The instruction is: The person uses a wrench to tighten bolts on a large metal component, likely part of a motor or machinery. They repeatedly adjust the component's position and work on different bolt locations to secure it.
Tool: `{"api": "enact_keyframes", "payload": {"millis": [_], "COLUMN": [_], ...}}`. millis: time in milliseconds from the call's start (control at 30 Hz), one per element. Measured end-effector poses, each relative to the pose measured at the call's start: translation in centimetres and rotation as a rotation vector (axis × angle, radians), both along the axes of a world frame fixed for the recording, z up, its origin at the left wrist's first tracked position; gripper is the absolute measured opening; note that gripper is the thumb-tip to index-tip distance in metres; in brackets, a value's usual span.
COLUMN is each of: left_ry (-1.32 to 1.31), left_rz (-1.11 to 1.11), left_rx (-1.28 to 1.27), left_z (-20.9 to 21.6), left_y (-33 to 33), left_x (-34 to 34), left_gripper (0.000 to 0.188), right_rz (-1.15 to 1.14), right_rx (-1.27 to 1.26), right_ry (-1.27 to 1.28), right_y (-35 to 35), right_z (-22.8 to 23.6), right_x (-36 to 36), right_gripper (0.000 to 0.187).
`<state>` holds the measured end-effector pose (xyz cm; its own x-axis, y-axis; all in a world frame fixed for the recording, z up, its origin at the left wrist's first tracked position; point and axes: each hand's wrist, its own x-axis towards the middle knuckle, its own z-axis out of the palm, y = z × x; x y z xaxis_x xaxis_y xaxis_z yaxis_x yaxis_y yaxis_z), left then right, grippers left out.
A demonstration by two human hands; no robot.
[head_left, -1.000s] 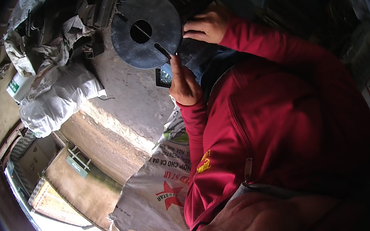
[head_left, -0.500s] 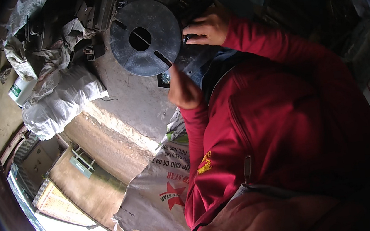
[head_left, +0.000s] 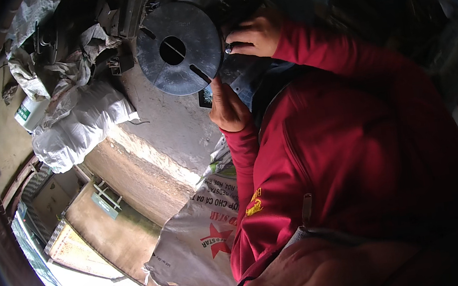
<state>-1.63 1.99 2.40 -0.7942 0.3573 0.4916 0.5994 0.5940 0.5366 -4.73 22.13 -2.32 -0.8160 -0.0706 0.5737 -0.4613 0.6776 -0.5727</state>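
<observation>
A round dark-grey reel [head_left: 162, 74], flat-faced with a round centre hole and slots, stands in front of me at the top. My left hand [head_left: 229, 109] is at its lower right rim, with one finger stretched up against the edge by a slot and the others curled in. The reel's far side is hidden. My right hand [head_left: 257, 35] is beside the reel's right edge, its fingers bent around a small shiny metal piece [head_left: 228, 48], whose kind I cannot make out. Just behind my left hand, a dark tray [head_left: 205, 99] with small bits shows partly.
A white wrapped bundle [head_left: 83, 125] lies on the floor at left, with a white jug [head_left: 29, 113] and crumpled sacks [head_left: 73, 64] beyond it. A printed white sack [head_left: 196, 248] lies near my left arm. Dark metal parts [head_left: 127, 16] crowd the far side.
The small shiny piece at my right fingertips shows more plainly now. My left hand has shifted slightly right along the rim. The reel has barely moved.
</observation>
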Motion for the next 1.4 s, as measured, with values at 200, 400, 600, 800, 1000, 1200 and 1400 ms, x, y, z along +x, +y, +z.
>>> {"api": "enact_keyframes", "payload": {"millis": [200,400,600,800,1000,1200,1400], "left_ry": [0.040,-0.022,-0.108,0.016,0.000,-0.009,-0.039], "left_rz": [-0.044,0.044,0.036,-0.011,0.023,-0.002,0.016], "left_rx": [-0.031,-0.218,-0.147,0.098,0.009,-0.102,-0.172], "left_z": [0.4,-2.2,-1.2,0.9,0.2,-0.8,-1.8], "left_y": [0.3,-1.4,-0.3,0.3,0.5,-0.2,-0.1], "left_x": [-0.2,-0.2,0.4,0.2,0.2,0.3,-0.9], "left_gripper": [0.045,0.044,0.046,0.044,0.044,0.045,0.043], "right_rz": [-0.016,0.017,-0.001,-0.008,0.028,0.025,0.043], "right_rx": [0.035,-0.005,0.014,0.006,0.007,0.021,-0.002], "right_ry": [-0.064,0.045,-0.023,0.010,0.001,-0.001,-0.001], "right_y": [-0.2,-0.5,-0.4,-0.2,0.1,-0.3,0.3], "right_z": [0.6,0.1,0.0,-0.4,-0.3,-0.6,-0.3], "right_x": [0.2,-0.3,0.0,-0.1,-0.1,0.1,-0.3], "right_gripper": [0.019,0.020,0.017,0.019,0.025,0.024,0.025]}}
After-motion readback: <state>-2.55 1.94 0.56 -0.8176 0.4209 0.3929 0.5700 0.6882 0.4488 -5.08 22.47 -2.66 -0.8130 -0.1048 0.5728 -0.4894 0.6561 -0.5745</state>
